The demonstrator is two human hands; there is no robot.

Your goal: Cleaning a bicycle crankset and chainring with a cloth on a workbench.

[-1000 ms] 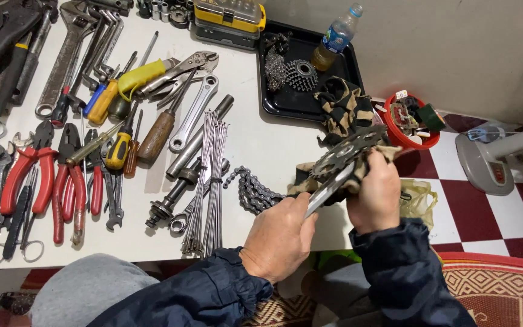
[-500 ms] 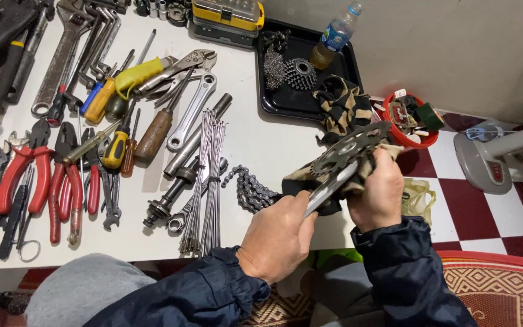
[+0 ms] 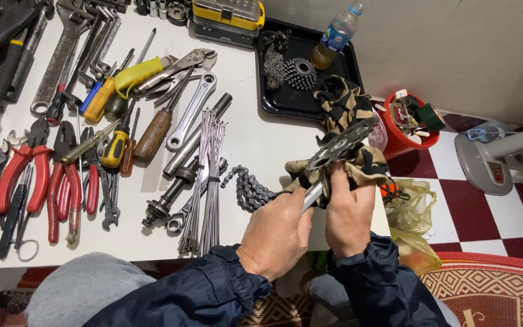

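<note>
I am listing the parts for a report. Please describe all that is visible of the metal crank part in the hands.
The crank part looks like grey metal: a toothed ring with cut-outs and a bright arm toward the left hand. It is tilted above the table edge, half wrapped in a camouflage cloth. The right hand grips it through the cloth.

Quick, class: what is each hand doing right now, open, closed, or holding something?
Left hand: closed on the silver crank arm.
Right hand: closed, pressing the patterned rag against the chainring.

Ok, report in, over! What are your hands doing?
Left hand grips the crank arm. Right hand rubs the chainring with a camouflage rag. Bike chain lies just left on the table.
</note>
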